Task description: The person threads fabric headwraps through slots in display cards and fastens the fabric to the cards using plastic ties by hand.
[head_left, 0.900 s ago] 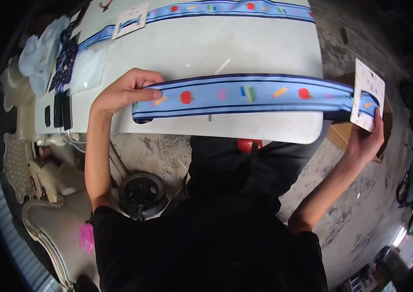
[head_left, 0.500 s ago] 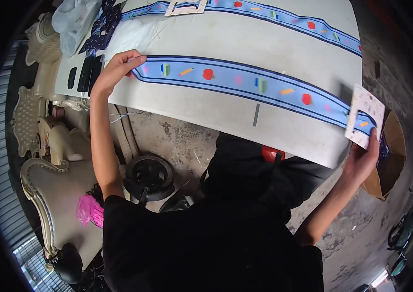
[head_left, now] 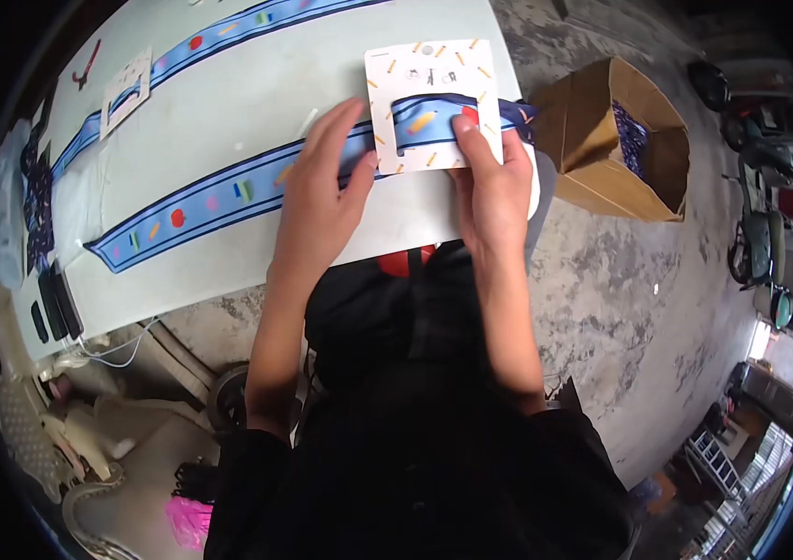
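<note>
A blue ribbon (head_left: 219, 201) printed with apples, pencils and books lies along the near side of the table. Its right part passes through a white cardboard display card (head_left: 429, 159) patterned with small pencils. My right hand (head_left: 494, 182) grips this card at its lower right, thumb pressed on the ribbon in front. Beside the card's left edge, my left hand (head_left: 322, 191) hovers over the ribbon with fingers apart; whether a fingertip touches the card I cannot tell. Farther back, a second ribbon (head_left: 228, 33) runs through another card (head_left: 127, 91).
The white table (head_left: 247, 103) bears red-handled scissors (head_left: 86, 67), clear plastic bags (head_left: 79, 201) and dark phone-like objects (head_left: 60, 303) at the left. An open cardboard box (head_left: 583, 121) with dark patterned cloth stands off the table's right end. Motorbikes (head_left: 760, 233) are parked farther right.
My left hand has let go of the ribbon's left end, which now lies on the table, and moved right to the card. The view has turned rightward.
</note>
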